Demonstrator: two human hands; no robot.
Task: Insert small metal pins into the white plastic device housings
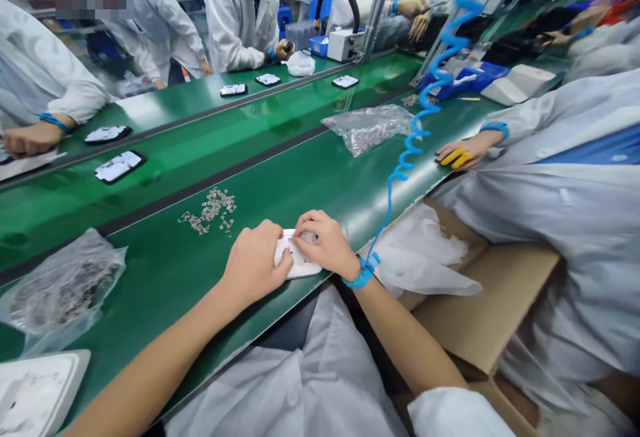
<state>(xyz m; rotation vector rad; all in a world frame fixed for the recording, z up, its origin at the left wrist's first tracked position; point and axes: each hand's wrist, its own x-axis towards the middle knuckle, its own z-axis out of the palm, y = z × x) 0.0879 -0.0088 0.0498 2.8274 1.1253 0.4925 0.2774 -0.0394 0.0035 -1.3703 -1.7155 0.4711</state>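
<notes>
A white plastic housing [304,267] lies flat on the green bench near its front edge. My left hand [256,258] is closed on its left side, thumb and fingers bent over the rim. Over the housing's upper right part, my right hand [327,245] has its thumb and fingertips pinched together inside it; whatever they hold is too small to make out. A blue wrist strap with a coiled blue cord [405,157] is on my right wrist. Beyond my left hand lies a loose pile of small metal pieces [213,209].
A clear bag of metal parts [65,290] lies at left, above another white housing [40,390]. Another parts bag [373,127] lies farther back. A belt carries black-edged devices [120,167]. An open carton [490,303] and a co-worker's hand [463,151] are at right.
</notes>
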